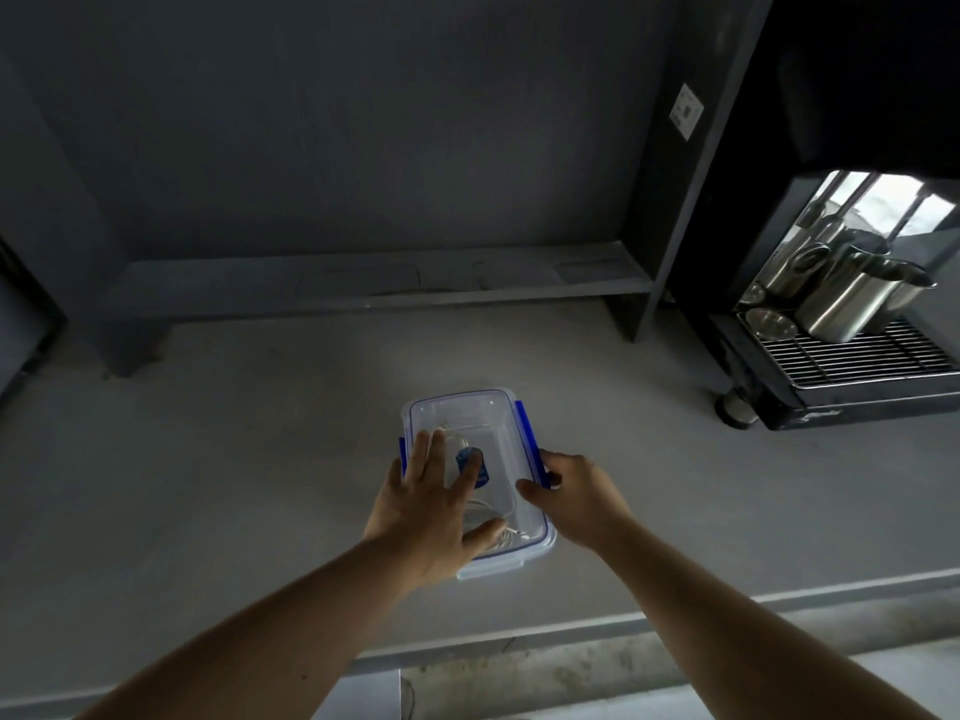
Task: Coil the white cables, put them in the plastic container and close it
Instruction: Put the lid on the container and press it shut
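A clear plastic container (467, 423) with blue clips sits on the grey counter (208, 459), roughly in the middle and a little toward the near edge. Its lid (511, 454) is on top, and through the see-through plastic I can make out the white cables (493, 511) lying inside, with a small blue label (480, 470) showing near the middle.

The person's left hand (431, 506) lies flat on the lid, fingers spread and palm down, pressing rather than gripping anything; the thumb reaches toward the near corner of the box. The right hand (576, 491) is at the right side of the container, its fingers and thumb pinched on the blue clip (530, 449) that runs along that edge. Another blue clip (402, 454) peeks out on the left side, just beyond the left fingertips. Whether either clip is fully snapped down, I cannot tell.

Far to the right stands a dark machine (831, 356) with a wire drip grate, and shiny steel jugs (852, 298) rest on it. A low shelf (363, 283) runs along the far wall.
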